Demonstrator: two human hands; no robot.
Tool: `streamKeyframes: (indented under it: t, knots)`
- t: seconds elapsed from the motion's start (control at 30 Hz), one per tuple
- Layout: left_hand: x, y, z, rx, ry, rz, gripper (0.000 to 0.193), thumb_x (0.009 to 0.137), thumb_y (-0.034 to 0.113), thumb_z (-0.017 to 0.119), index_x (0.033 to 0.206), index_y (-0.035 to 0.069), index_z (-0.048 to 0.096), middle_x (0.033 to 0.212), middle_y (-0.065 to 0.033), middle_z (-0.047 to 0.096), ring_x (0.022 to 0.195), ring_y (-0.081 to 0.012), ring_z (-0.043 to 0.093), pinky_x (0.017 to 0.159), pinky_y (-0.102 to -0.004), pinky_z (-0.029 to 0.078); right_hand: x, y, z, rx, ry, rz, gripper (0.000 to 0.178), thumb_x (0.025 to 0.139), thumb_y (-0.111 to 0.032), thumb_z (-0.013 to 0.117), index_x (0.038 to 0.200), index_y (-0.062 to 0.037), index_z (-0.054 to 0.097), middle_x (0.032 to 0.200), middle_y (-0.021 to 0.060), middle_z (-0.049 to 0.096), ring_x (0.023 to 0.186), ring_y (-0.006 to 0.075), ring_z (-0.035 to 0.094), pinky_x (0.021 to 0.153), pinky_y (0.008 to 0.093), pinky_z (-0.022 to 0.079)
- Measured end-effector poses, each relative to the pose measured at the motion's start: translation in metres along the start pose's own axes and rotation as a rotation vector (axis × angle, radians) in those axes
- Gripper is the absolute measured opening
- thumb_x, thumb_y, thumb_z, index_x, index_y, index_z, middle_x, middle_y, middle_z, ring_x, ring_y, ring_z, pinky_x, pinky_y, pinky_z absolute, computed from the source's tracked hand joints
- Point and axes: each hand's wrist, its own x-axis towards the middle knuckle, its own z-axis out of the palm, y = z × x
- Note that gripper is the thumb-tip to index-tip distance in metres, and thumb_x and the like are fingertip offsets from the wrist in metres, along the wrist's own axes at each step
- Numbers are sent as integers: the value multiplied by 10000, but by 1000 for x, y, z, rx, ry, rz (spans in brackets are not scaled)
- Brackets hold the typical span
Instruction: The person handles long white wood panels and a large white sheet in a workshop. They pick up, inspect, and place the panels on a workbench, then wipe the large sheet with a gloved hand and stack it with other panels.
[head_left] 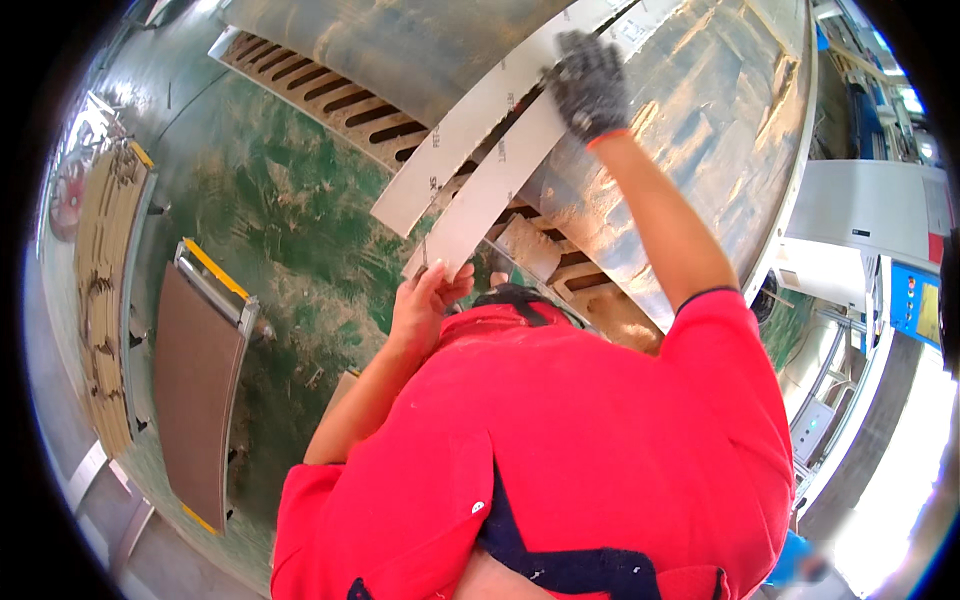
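Two long white board strips, a farther strip and a nearer strip, lie side by side on a slant with a narrow dark gap between them. Bare fingers of my left hand close on the near end of the nearer strip. My right hand, in a dark grey knit glove with an orange cuff, reaches over the strips higher up, touching or just above them. Its fingers are blurred. Under the strips is a dusty metal worktable, crossed by a slotted panel.
Sawdust and scraps lie on the table and the green floor. To the left stand a cart with a brown board and a stack of boards. White machine housing stands at the right, beside a blue panel.
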Motion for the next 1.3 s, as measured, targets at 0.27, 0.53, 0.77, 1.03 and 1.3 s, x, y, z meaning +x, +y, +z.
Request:
streamKeyframes:
  t: [0.27,0.53,0.77,1.03,1.3]
  knots:
    - [-24,-2,-36,-79,3,32,339,990,243,560,1174,-37,609,1003,-152,717,840,-217,687,794,-362,548,-45,-108,-57,523,-112,-306,685,982,-578,407,1527,-165,376,1586,128,351,1500,329,245,1238,503,93]
    - [-106,-18,-107,-49,268,-90,320,958,337,598,1123,68,647,931,-107,714,815,-209,638,771,-389,503,27,55,30,-57,-67,-74,609,1038,-467,294,1565,-162,279,1615,121,292,1495,316,249,1232,492,109]
    - [-171,-34,-214,-144,236,-159,272,947,288,640,1039,31,638,972,-119,708,822,-218,692,719,-345,538,63,190,99,-136,-47,313,638,1013,-536,351,1484,-113,431,1541,142,418,1453,324,336,1203,504,203]
    - [-177,-18,-179,-9,369,78,294,964,340,629,1017,53,669,858,-82,728,767,-232,703,782,-409,579,10,5,28,383,-117,-156,727,992,-573,411,1537,-97,337,1628,136,248,1512,321,192,1241,450,92]
    - [-204,-16,-185,-120,556,16,387,988,410,577,1070,39,651,743,-55,662,630,-212,628,686,-359,507,4,-37,-30,613,-62,-329,669,986,-516,468,1521,-124,378,1584,127,353,1474,331,300,1233,478,157]
